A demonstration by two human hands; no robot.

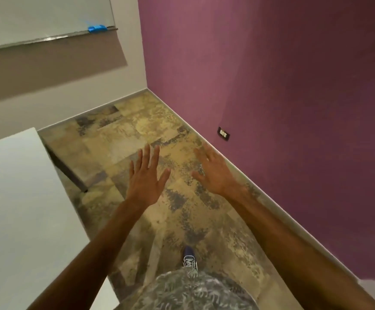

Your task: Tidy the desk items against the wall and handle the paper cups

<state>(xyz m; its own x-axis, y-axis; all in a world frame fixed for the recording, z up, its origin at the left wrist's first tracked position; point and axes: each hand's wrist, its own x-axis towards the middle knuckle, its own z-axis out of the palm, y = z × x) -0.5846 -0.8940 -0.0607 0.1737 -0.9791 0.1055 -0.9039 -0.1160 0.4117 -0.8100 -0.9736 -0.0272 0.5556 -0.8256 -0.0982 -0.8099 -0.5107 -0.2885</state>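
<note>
Both hands empty, held out over the floor; no task step in hand.

Left hand (145, 179) and right hand (213, 173) are spread flat, grip wide, nothing held. No cups or desk items are seen; the white tabletop (21, 209) at left shows bare. Next, a turn toward the items is likely needed. Patterned floor (124, 139), purple wall (294, 86), whiteboard (36, 16).

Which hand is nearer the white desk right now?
Left. The left hand hovers open over the floor just right of the white desk; the right hand is farther right, spread open near the purple wall. Neither touches the desk.
</note>
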